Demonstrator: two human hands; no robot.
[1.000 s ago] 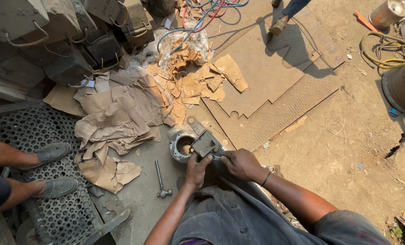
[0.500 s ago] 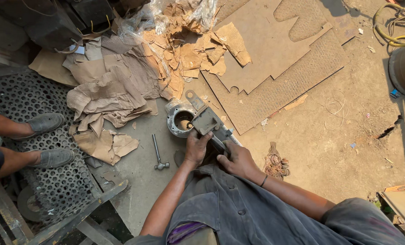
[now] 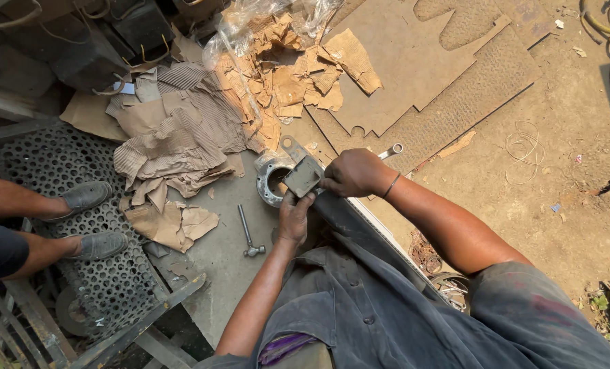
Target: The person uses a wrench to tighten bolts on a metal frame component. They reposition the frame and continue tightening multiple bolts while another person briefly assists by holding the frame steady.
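Observation:
I hold a small grey rectangular metal plate [image 3: 303, 177] with both hands over a round metal housing [image 3: 269, 182] that lies on the concrete floor. My left hand [image 3: 295, 216] grips the plate's near edge from below. My right hand [image 3: 352, 173] grips its right side, a bangle on the wrist. A spanner [image 3: 391, 150] pokes out just beyond my right hand. A small hammer [image 3: 248, 234] lies on the floor left of my left arm.
Torn cardboard [image 3: 175, 143] and crumpled plastic are heaped beyond the housing. Flat cut metal sheets [image 3: 442, 89] lie to the right. Another person's legs and grey shoes [image 3: 86, 198] rest on a perforated metal panel [image 3: 52, 160] at left. Metal bars [image 3: 134, 328] lie near bottom left.
The view has shifted closer over my hands. My right hand has moved up onto the plate's right side; the plate stays over the housing.

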